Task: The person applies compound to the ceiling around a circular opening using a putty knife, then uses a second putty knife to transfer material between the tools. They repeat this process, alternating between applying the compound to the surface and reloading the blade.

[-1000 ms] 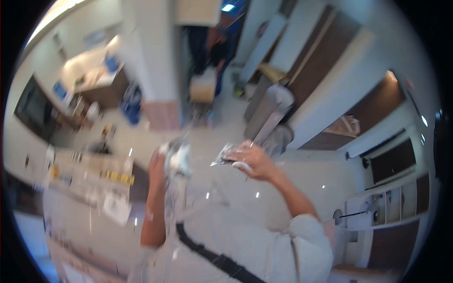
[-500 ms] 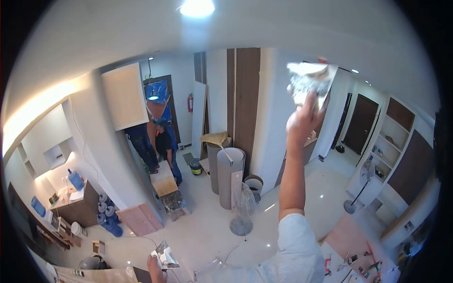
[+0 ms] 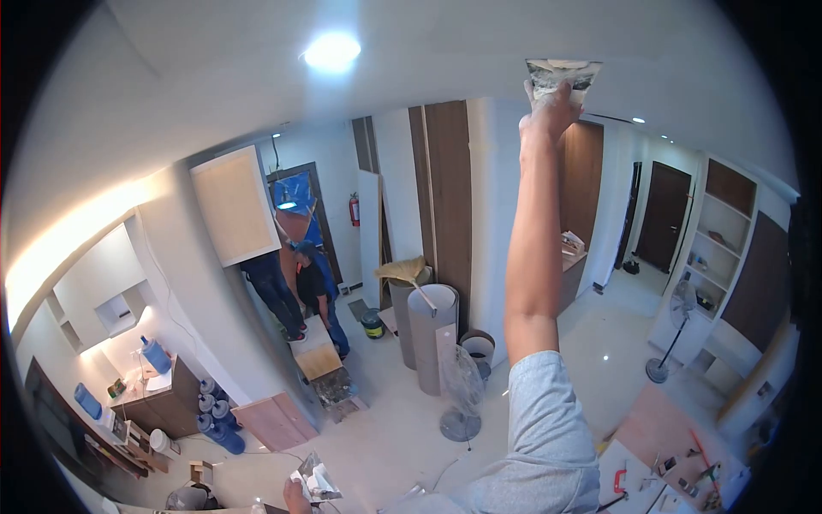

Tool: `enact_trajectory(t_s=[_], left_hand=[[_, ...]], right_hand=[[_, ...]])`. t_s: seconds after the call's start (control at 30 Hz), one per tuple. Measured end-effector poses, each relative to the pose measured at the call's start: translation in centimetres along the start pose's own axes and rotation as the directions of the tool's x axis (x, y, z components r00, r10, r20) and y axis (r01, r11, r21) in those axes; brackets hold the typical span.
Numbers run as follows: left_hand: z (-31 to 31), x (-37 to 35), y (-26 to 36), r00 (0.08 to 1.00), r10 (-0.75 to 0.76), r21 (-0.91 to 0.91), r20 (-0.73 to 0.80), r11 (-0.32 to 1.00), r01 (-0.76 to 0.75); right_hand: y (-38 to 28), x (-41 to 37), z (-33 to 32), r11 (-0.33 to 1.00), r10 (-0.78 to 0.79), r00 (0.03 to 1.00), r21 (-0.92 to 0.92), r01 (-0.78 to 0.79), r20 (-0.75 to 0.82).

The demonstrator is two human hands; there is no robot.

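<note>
My right hand (image 3: 552, 113) is raised overhead at the end of a stretched arm, its fingers closed around a wide putty knife (image 3: 565, 75). White filler is smeared over the blade, whose wide edge lies at the ceiling (image 3: 445, 51); whether it touches all along cannot be told. Low in the view, my left hand (image 3: 295, 495) grips a second putty knife (image 3: 318, 480) with a lump of white filler on its metal blade. Only part of that hand shows at the frame's bottom.
Two people (image 3: 312, 283) stand by a plank bench (image 3: 321, 360) at the back left. Rolled grey sheets (image 3: 432, 343) and a plastic-wrapped fan (image 3: 462, 385) stand mid-floor. Blue water bottles (image 3: 218, 420) cluster at left. Tools lie on a board (image 3: 655, 420) at lower right.
My right hand has gone higher in the view, and its putty knife now lies flatter at the ceiling. The view has tilted slightly upward. My left hand still holds its putty knife low down.
</note>
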State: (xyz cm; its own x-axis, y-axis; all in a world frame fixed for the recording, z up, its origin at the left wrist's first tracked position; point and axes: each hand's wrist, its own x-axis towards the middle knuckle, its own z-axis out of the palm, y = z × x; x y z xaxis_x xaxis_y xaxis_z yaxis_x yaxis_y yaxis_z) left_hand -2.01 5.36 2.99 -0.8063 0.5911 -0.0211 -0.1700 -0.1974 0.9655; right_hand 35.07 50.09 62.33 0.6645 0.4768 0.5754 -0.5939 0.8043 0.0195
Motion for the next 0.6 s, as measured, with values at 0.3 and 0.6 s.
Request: enact_trajectory(t_s=[0.3,0.6], left_hand=[[-1.7,-0.6,0.0,0.994,-0.106,-0.144,0.01,0.984,0.106],[-2.2,-1.0,0.0,0.998,-0.068,-0.102,-0.003,0.993,0.067]], right_hand=[[-1.4,-0.6,4.4,0.982,-0.018,0.999,0.187,0.026,-0.043],[-5.7,-15.5,15.4,0.95,-0.311,0.95,-0.042,0.31,-0.011]])
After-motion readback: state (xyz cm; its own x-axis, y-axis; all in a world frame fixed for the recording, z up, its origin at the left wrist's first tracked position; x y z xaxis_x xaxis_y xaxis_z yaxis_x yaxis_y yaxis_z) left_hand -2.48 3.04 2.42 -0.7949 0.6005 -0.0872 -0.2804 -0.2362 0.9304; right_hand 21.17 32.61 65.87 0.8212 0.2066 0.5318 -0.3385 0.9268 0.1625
